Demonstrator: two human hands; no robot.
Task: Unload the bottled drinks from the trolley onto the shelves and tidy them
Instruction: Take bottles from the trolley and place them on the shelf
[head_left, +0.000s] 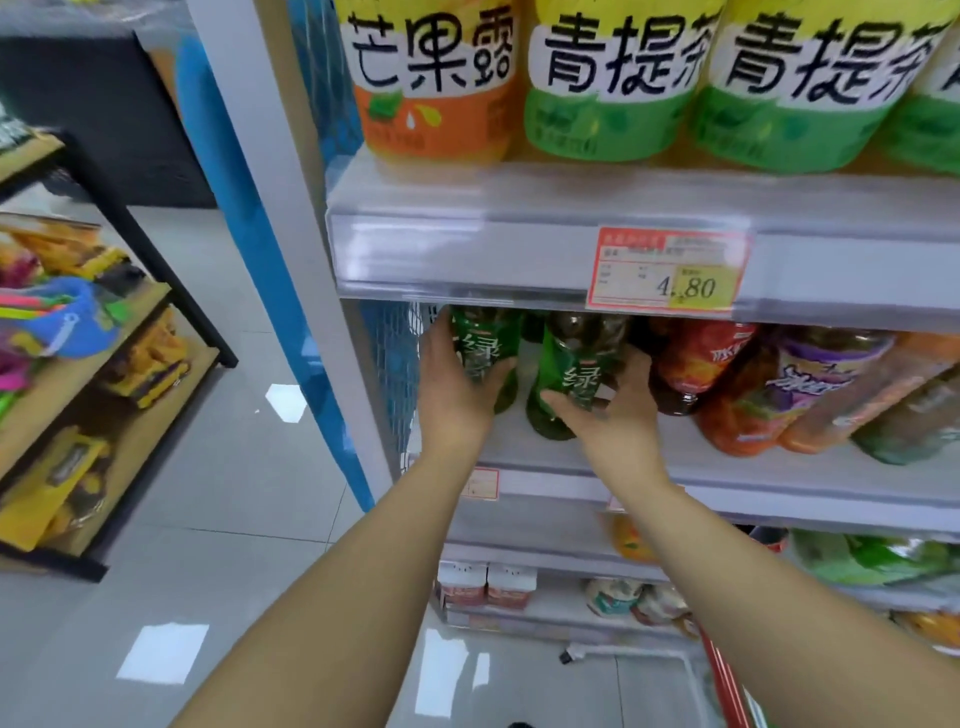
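Your left hand (453, 395) wraps a green-labelled bottle (485, 349) at the middle shelf's (779, 467) left end; your right hand (613, 410) grips its twin (569, 379), marked 绿. Red and purple bottles (737, 384) crowd just right. A price tag (667, 273) reads 4.80 on the low shelf edge above, leaving little headroom.

Green bottles' (566, 374) caps behind shelf lip (519, 265); price tag (667, 270) print blurred.
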